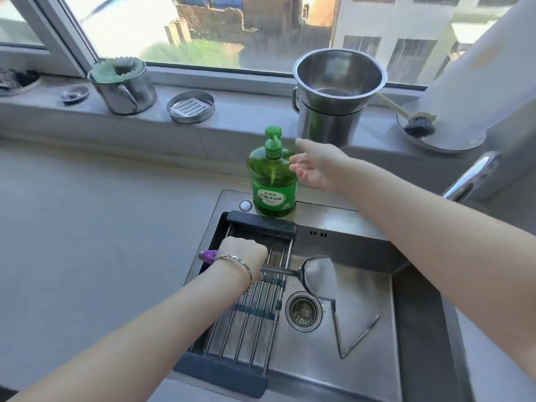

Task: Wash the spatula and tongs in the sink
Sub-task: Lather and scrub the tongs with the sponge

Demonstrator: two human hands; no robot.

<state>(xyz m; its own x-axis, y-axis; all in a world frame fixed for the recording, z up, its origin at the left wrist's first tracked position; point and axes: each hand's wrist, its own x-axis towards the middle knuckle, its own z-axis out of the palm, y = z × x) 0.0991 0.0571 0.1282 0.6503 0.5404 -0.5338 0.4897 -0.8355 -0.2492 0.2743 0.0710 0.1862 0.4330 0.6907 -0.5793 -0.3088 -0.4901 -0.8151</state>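
Down in the brushed-steel sink (333, 217), the tongs (338, 329) lie flat on the basin floor, two thin metal arms splayed in a V just right of the round drain (303, 311). The left hand (243, 256) grips the spatula (319, 277) by its slim steel shaft, fingers curled tightly round it, above a rack (249, 329) of parallel metal rods with dark end bars spanning the sink's left side. A purple handle end pokes out behind the wrist. The broad, dull-grey blade hangs over the basin, its lower corner meeting one tong tip; whether they touch cannot be told. The right hand (319, 166) has its fingers relaxed and spread, holding nothing, just beside the translucent green pump bottle (274, 181) on the sink's back ledge.
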